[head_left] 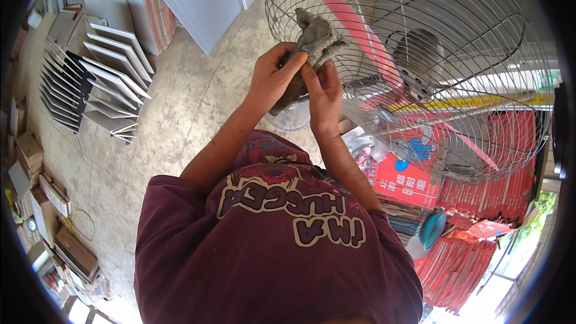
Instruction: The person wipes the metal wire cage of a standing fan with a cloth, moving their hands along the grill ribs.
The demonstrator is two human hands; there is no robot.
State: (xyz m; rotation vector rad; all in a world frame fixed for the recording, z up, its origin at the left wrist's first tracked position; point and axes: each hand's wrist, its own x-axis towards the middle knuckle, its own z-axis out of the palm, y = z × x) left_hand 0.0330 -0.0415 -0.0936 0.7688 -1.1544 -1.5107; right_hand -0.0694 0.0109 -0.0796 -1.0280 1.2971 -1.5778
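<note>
A crumpled grey cloth [318, 35], dusty and rag-like, is bunched up in both hands at the upper middle of the view. My left hand [275, 78] pinches it from the left with the thumb on top. From the right, my right hand [326, 95] grips the same cloth, and the two thumbs almost meet. A darker part of the cloth hangs below the fingers. Just beyond and to the right stands a big fan with a round wire guard [474, 36] and red blades [360, 33]; the cloth overlaps the guard's left edge in view.
At left, white panels [117, 78] stand spaced apart in a rack on the concrete floor [198, 93]. Large boards [192, 0] lean at the back. Stacked red packages [462, 270] and a teal round object [432, 230] are at right. Cartons [77, 252] line the far left.
</note>
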